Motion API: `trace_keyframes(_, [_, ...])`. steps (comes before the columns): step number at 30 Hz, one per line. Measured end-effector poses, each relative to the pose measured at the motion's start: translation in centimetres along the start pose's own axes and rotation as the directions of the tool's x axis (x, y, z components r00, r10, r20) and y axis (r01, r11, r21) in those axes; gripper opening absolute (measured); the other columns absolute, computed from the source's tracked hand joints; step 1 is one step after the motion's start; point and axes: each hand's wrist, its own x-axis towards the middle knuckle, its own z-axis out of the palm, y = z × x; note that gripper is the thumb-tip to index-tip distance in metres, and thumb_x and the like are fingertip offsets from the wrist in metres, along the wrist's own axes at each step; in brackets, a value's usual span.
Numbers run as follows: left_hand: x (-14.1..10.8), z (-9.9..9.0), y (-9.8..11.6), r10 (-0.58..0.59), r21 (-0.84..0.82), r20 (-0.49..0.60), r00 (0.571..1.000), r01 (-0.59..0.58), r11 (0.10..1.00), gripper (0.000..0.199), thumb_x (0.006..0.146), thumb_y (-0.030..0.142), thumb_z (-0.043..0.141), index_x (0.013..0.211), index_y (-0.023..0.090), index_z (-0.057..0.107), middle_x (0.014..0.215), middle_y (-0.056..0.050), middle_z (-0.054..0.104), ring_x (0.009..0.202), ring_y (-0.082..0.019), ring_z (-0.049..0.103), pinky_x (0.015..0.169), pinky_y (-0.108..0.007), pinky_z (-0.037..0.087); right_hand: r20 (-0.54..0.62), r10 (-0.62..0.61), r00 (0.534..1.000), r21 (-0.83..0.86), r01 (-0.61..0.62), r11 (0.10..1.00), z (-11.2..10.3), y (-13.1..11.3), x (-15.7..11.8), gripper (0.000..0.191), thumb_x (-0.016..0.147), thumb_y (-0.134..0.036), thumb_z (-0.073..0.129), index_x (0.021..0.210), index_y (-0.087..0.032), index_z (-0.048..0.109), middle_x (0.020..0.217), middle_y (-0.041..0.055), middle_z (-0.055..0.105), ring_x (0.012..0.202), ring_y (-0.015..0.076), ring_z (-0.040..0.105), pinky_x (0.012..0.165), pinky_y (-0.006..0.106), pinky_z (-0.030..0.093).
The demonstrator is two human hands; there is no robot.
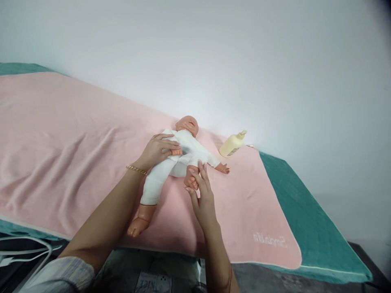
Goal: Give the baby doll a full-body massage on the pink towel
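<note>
A baby doll (191,144) in a white outfit lies on its back on the pink blanket (100,162), its head toward the wall. Across the doll's chest and one arm rests my left hand (159,150), a gold bracelet on the wrist, its fingers stretched out and slightly apart. My right hand (202,191) is at the doll's raised foot (191,178), thumb and fingers spread around its side. The doll's other leg stretches toward the front edge. A pale yellow pump bottle (232,145) lies tilted beyond the doll's outstretched hand.
Green cloth (308,219) shows under the blanket at the right. The white wall (195,61) rises behind. White metal tubing (45,248) is at the lower left, and a dark piece of furniture (374,264) stands at the lower right.
</note>
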Motion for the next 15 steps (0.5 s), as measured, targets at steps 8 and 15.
trace_keyframes(8, [-0.3, -0.3, 0.5, -0.134, -0.085, -0.162, 0.978, 0.122, 0.989, 0.020, 0.081, 0.033, 0.072, 0.099, 0.027, 0.077, 0.106, -0.001, 0.077, 0.112, -0.024, 0.066, 0.104, -0.040, 0.048, 0.039, -0.011, 0.999, 0.015, 0.011, 1.000, -0.7, -1.4, -2.1, 0.045, 0.100, -0.019, 0.049, 0.144, -0.030, 0.043, 0.162, 0.0062, 0.026, 0.150, 0.0279, 0.018, 0.117, 0.055, 0.033])
trace_keyframes(15, [-0.2, -1.1, -0.3, -0.429, -0.365, -0.428, 0.796, 0.282, 0.887, 0.036, 0.077, 0.027, 0.074, 0.112, 0.018, 0.072, 0.113, -0.007, 0.074, 0.108, -0.024, 0.068, 0.100, -0.039, 0.051, 0.105, -0.057, 0.993, -0.030, 0.061, 0.998, -1.6, -3.1, -4.0, 0.038, 0.098, -0.023, 0.054, 0.136, -0.021, 0.050, 0.160, 0.0132, 0.029, 0.150, 0.0301, 0.019, 0.114, 0.056, 0.037])
